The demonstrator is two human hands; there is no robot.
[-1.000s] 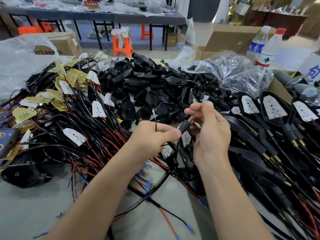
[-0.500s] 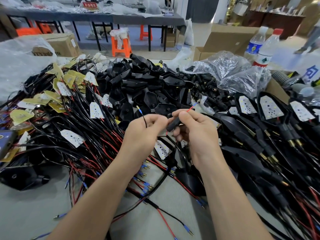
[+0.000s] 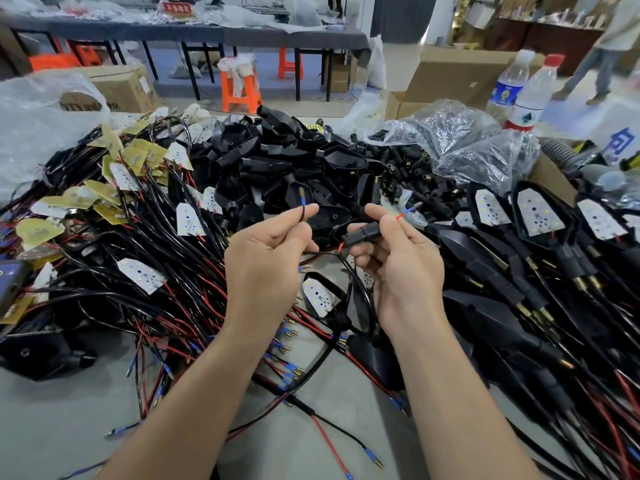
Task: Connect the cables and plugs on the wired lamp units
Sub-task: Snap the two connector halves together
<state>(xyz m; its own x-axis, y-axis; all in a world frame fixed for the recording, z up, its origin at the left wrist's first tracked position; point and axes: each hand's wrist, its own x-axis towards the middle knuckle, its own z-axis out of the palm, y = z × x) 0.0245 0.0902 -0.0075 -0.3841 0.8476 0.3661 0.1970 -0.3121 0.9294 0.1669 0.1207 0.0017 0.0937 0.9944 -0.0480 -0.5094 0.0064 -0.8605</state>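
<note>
**Black pin upright, plug lying crosswise**

Grey table (image 3: 52, 427), bare at its near-left corner. Tangled wires (image 3: 121, 271) are heaped along the left edge. Over the table's middle, the left hand (image 3: 266, 265) pinches a black wire (image 3: 302, 213) between thumb and forefinger. The pin (image 3: 302, 195) on that wire, blue collar and brass tip, sticks up from the pinch.

Just right of it, apart and not touching, is the plug (image 3: 363, 234), a short black sleeve. Its long axis runs near level, left end a bit lower, right end higher. The right hand (image 3: 401, 278) grips the plug, thumb on top, fingers curled beneath. A red wire (image 3: 401, 215) exits the plug's right end past the thumb, its blue-collared tip pointing up-right. Some red also shows at the left end, so red looks threaded through. Assembled lamps (image 3: 533, 216) lie in rows toward the right edge.

Key relation: the pin sits up-left of the plug's left mouth, and the pin axis is roughly at right angles to the plug axis.

Judgement: the step in hand is feeding the black pin into the plug beside the red. The left hand, the nearer one to that mouth, would have to tip the pin rightward and drop it to mouth level. The right hand only steadies. Can't tell if the mouth has a free hole, too small.
</note>
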